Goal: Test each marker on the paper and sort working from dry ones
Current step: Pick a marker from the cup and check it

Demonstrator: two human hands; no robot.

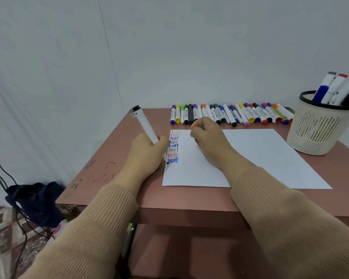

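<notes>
Head view of a pinkish-brown worktop [113,190] set against a pale wall. The left hand [147,158] grips a white marker [146,125], its fingers [162,143] curled round the lower barrel. The marker leans up and to the left, a black cap seated on its upper end, and its dark tip meets the left edge of the sheet of paper [260,158] beside the lowest written word. A column of "test" words [174,147] in grey, purple, blue and red runs down the paper's upper left corner. The right hand [210,141] rests on the paper just right of the column with its fingers [195,134] curled under; whether they enclose anything cannot be told. A row of capped markers [230,115] in many colours lies side by side along the far edge of the worktop, behind the paper. A cream slotted basket [318,129] with a black rim stands at the right, near the paper's far right corner, and holds several larger markers [334,87] upright. Faint scribbles [101,174] mark the worktop left of the paper. Both forearms wear tan ribbed sleeves [290,228]. A dark bag [36,202] with black cables lies on the floor at the left.
</notes>
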